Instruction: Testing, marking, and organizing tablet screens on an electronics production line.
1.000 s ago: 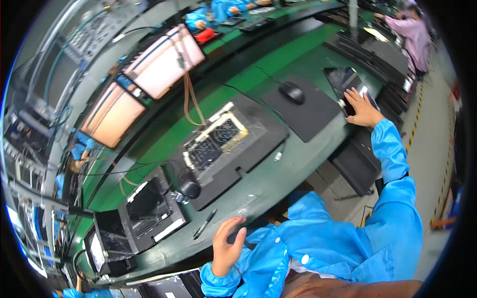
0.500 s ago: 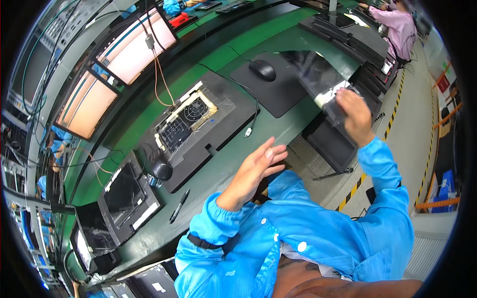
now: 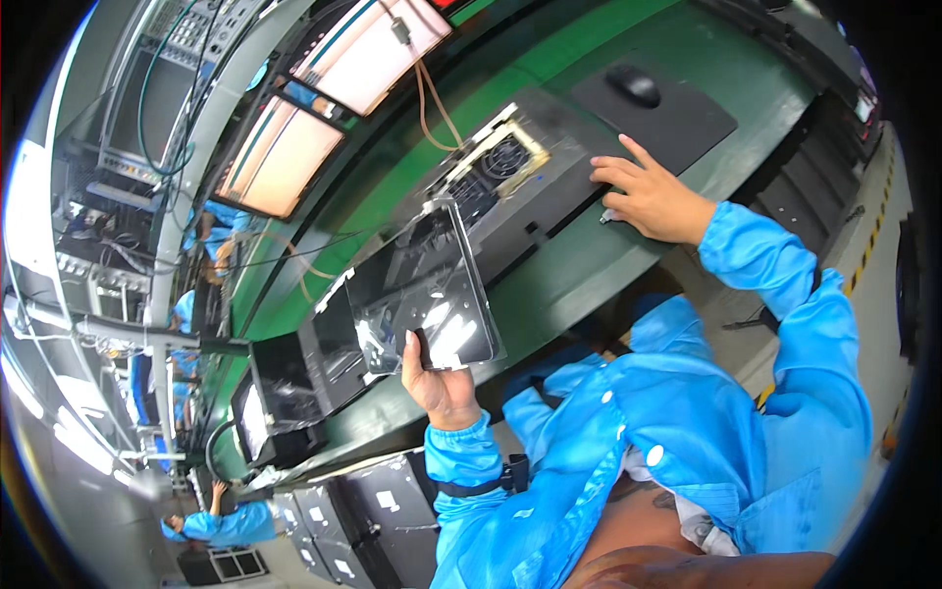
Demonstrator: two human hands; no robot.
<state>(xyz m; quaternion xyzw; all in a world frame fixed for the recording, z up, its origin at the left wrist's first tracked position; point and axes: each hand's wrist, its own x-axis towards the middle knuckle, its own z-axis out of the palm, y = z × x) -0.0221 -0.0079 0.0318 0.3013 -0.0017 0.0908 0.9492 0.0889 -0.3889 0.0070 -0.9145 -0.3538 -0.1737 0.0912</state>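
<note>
My left hand (image 3: 442, 393) grips the lower edge of a glossy black screen panel (image 3: 432, 285), thumb on its face. Bright reflections show on the panel, which is raised over the bench and hides part of what lies behind it. My right hand (image 3: 653, 196) is open, fingers spread, above the front edge of a dark foam block (image 3: 559, 191). Just under that hand is the small pale plug (image 3: 609, 215) of a cable; whether they touch, I cannot tell. Set in the block is a recess with a cream-coloured frame (image 3: 535, 147) around dark parts.
A black mouse (image 3: 633, 85) rests on a dark mat (image 3: 687, 123) at the far right. Two lit monitors (image 3: 280, 157) stand at the back left. Another dark panel (image 3: 285, 378) leans at the bench's left end. Black boxes (image 3: 388, 506) are stacked below.
The glossy panel has passed from my right hand at the right side to my left hand. My right hand has moved left to the block's edge. The view has shifted.
</note>
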